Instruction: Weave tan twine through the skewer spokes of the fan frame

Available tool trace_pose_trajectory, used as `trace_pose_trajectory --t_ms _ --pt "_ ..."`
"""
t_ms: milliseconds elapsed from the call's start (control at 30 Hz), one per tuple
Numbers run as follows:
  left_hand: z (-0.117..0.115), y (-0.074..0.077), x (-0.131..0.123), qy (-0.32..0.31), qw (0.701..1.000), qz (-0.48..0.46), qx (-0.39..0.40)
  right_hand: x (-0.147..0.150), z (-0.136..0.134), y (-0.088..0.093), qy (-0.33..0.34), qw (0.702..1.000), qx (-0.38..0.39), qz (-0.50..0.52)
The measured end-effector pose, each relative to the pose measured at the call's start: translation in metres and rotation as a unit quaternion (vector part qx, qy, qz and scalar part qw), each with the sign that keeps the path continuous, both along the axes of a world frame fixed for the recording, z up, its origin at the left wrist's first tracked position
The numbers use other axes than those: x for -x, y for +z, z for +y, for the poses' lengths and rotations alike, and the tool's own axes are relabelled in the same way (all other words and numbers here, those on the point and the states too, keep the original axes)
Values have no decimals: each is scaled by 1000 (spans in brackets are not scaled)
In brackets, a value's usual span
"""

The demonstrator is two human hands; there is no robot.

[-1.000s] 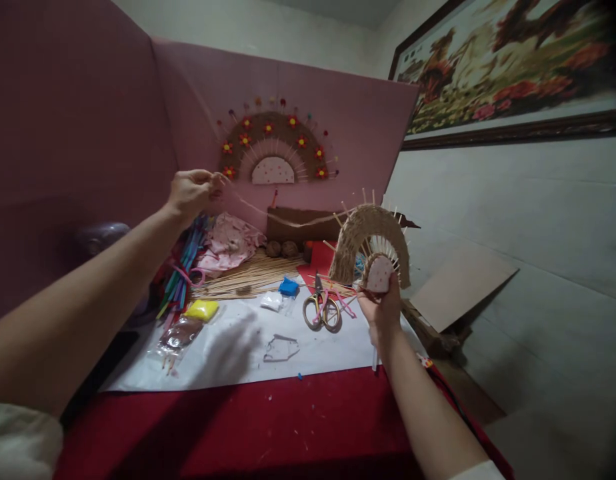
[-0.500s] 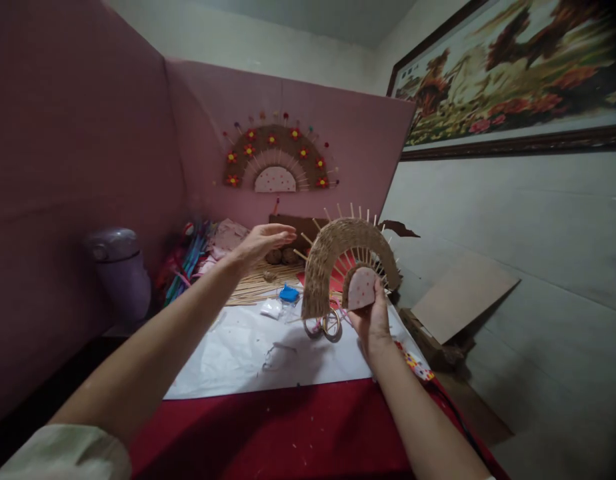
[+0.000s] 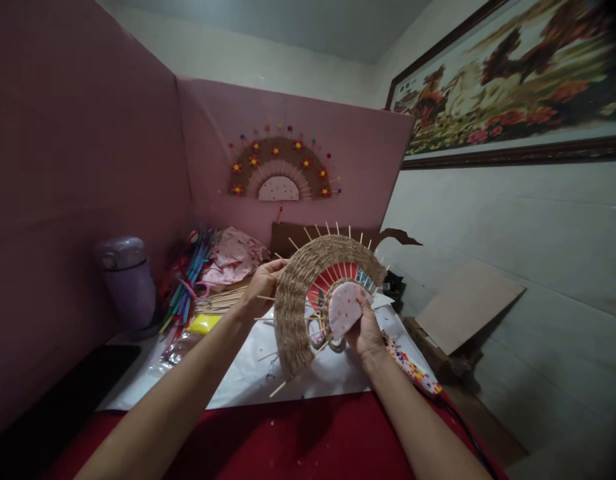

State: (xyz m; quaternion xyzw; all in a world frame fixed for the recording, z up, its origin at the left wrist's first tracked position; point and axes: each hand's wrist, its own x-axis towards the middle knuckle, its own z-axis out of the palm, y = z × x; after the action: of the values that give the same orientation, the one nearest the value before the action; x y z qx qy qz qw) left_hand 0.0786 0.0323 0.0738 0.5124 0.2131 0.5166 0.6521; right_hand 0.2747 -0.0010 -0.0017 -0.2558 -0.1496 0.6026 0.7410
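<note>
Right hand (image 3: 367, 331): grip closed on the spotted half-disc (image 3: 342, 315) at the woven fan's (image 3: 294, 313) base, thumb across its front.
Left hand (image 3: 262, 288): at the fan's outer left edge, fingers partly hidden behind it; cannot tell how far its grip is closed or whether it holds anything.
Woven fan: tilted above the surface (image 3: 268, 437), thin sticks (image 3: 278, 389) poking past its rim.
Scissors (image 3: 338, 347): behind the fan, mostly covered by it.
Yellow packet (image 3: 205, 324): left of the fan.
Spotted cloth (image 3: 235, 257): beyond the fan, leftward.
Purple tumbler (image 3: 131, 290): well left of the fan.
Flowered arch (image 3: 265, 160): beyond and above the fan, on the pink board (image 3: 223, 113).
</note>
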Motion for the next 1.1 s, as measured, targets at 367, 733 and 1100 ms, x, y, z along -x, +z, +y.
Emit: trace_pose_trajectory --t_ms 367,733,1100 --pt "-5 -26 22 59 997 -48 7 5 -2 -6 36 999 22 -26" --pt "-4 -37 25 -27 998 -41 33 -1 0 -8 20 1000 11 -14" --pt "-8 -33 32 -19 1000 22 -6 -6 -1 2 -24 999 26 -8"
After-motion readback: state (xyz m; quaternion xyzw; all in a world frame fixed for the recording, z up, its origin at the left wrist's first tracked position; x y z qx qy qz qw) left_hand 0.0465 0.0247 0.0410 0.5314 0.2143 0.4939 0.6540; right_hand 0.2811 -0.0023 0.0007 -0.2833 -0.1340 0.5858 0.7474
